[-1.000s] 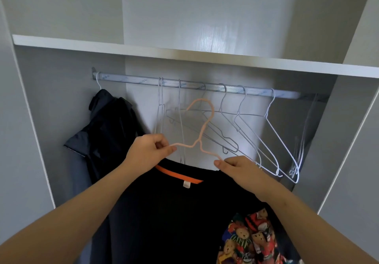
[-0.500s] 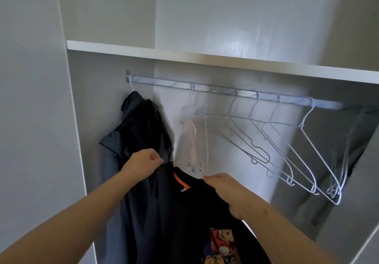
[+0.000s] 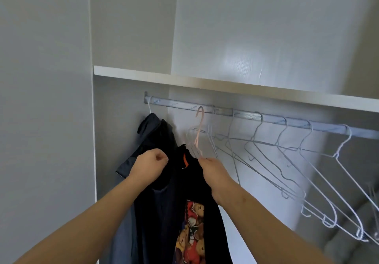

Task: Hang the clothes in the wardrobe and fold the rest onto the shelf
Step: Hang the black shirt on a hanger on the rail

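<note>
black t-shirt (image 3: 192,194), bear print on the front, orange lining inside the collar; hangs on a pink hanger (image 3: 197,134) whose hook sits over the rail (image 3: 270,118), left of the middle of the wardrobe. left hand (image 3: 148,166): fingers curled tight, pinching the shirt's fabric at the left shoulder. right hand (image 3: 213,168): fingertips closed on the right shoulder of the shirt where the hanger's arm enters it; whether they also hold the wire cannot be told. dark jacket (image 3: 151,136): on its own white hanger at the far left end of the rail, just beside the shirt and partly behind the left hand. white wire hangers (image 3: 287,161): several, bare, spread along the rail to the right, swung at a slant. shelf (image 3: 225,88): white board directly above the rail.
</note>
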